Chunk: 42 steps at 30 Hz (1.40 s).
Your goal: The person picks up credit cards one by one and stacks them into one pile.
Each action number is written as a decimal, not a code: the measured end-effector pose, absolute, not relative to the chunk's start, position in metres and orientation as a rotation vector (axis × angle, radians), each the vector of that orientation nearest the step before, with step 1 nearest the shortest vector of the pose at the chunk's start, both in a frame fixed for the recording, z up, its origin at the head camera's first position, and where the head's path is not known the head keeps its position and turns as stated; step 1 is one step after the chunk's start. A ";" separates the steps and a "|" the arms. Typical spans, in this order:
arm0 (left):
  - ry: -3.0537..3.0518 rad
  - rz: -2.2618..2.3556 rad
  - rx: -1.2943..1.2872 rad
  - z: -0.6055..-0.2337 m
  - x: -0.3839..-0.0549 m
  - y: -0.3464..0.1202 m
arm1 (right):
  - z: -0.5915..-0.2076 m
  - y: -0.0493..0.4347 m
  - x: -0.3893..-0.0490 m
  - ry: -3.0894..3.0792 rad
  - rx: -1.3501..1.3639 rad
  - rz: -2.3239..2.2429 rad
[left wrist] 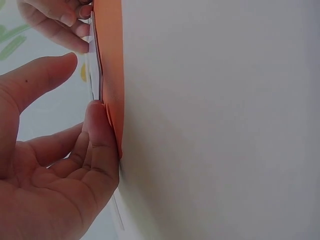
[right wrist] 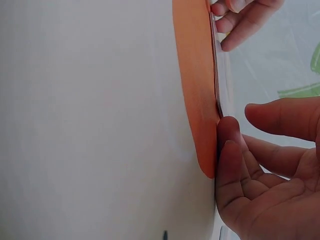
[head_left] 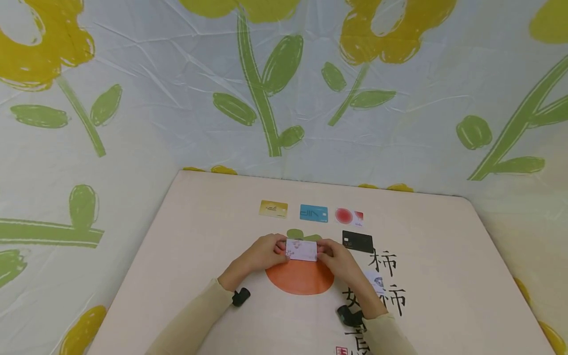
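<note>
A pale card with a small floral print lies between both hands, over the orange persimmon print. My left hand grips its left end, bent fingertips against the short edge. At the opposite end, my right hand grips the right edge in the same way. Seen edge-on in the left wrist view, the card shows layered edges close over the print, and the left thumb stands off it. The right wrist view shows the right thumb likewise raised away from the card's edge.
Beyond the hands lie a gold card, a blue card and a white card with a red circle. A black card lies beside the right hand. Another pale card is partly hidden by the right forearm.
</note>
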<state>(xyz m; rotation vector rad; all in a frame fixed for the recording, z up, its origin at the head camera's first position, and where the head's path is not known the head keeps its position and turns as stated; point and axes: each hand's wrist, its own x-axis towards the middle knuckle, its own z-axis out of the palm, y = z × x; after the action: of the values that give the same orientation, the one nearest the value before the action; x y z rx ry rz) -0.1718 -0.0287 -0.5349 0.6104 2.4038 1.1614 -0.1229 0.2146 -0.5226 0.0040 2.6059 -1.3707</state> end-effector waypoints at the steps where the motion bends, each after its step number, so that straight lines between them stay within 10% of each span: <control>1: 2.407 1.160 0.616 -0.534 -0.171 -0.029 | -0.524 0.215 -0.123 2.611 0.005 -1.362; 26: 2.415 1.264 0.529 -0.523 -0.187 -0.043 | -0.509 0.213 -0.137 2.620 0.018 -1.386; 42: 2.654 1.226 0.396 -0.522 -0.246 -0.077 | -0.509 0.177 -0.212 2.705 -0.194 -1.471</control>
<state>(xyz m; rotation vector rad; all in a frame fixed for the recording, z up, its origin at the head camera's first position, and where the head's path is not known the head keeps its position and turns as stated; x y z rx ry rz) -0.2461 -0.0770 -0.5217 0.3962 2.6540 1.2255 -0.2119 0.1773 -0.5093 -0.1940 2.7050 -1.4707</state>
